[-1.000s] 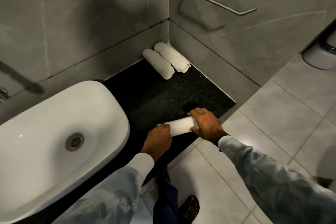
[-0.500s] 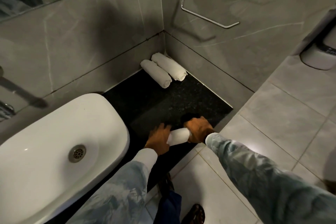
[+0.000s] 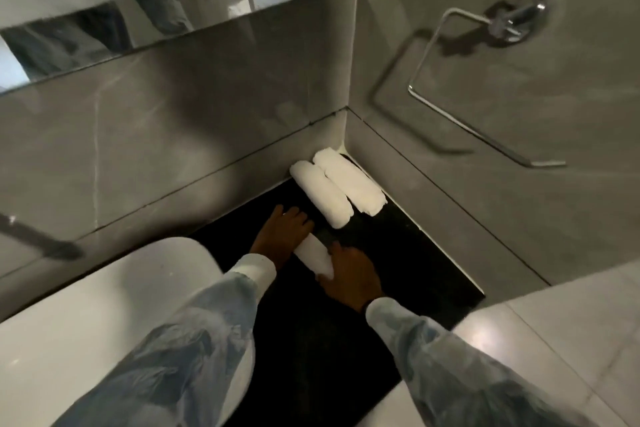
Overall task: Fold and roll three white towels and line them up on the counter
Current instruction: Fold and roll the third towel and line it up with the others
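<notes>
Two rolled white towels lie side by side in the back corner of the black counter [image 3: 408, 253]: one roll [image 3: 320, 194] on the left, the other roll [image 3: 349, 180] against the right wall. A third rolled towel [image 3: 313, 255] sits between my hands, just short of the pair and angled like them. My left hand [image 3: 282, 236] covers its far end, fingers spread over it. My right hand [image 3: 349, 276] grips its near end. Whether the roll rests on the counter or is lifted is unclear.
A white basin [image 3: 104, 322] fills the left side of the counter. Grey tiled walls meet at the corner behind the towels. A chrome towel ring [image 3: 460, 87] hangs on the right wall. A mirror strip [image 3: 104, 31] runs above. Light floor tiles [image 3: 571, 329] lie to the right.
Both hands have carried the third roll from the counter's front edge back toward the corner, turning it to lie parallel with the two rolls. The camera has moved closer to the corner.
</notes>
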`<action>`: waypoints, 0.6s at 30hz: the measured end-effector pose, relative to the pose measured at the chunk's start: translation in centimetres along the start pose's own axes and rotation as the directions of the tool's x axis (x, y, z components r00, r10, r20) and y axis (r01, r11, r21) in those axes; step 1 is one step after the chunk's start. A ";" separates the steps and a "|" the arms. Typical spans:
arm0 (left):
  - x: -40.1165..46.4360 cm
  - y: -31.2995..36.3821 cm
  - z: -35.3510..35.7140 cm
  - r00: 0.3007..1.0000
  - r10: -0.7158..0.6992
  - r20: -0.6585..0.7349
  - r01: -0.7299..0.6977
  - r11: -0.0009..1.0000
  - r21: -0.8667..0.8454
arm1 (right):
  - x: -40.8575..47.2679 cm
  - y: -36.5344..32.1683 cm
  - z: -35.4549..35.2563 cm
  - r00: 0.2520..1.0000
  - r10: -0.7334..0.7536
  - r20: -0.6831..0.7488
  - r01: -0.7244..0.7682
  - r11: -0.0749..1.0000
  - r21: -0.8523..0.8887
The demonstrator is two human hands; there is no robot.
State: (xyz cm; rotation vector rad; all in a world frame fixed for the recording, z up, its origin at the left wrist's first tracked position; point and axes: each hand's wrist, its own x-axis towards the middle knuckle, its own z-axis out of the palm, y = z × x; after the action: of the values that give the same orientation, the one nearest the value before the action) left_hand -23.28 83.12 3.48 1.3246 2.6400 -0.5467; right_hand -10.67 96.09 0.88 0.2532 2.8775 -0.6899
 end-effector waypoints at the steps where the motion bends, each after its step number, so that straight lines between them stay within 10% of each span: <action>1: 1.4 -1.3 0.3 1.000 0.008 -0.030 -0.008 1.000 0.002 | 1.7 -0.5 0.5 1.000 0.016 -0.003 -0.016 1.000 0.015; 14: 9.6 -9.8 4.8 0.973 -0.114 -0.200 0.012 0.893 -0.450 | 14.7 -3.3 2.8 0.999 -0.014 0.044 0.018 0.996 -0.090; 18: 9.8 -9.0 5.2 0.910 -0.370 -0.189 0.108 0.648 -0.754 | 14.7 -3.4 2.3 0.999 0.015 0.043 -0.011 0.996 -0.088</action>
State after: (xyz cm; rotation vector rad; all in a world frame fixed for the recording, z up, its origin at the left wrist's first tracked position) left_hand -36.58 83.55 -1.79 0.8376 2.7880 0.7538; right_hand -25.32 93.88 -2.67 0.2414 2.8528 -0.5580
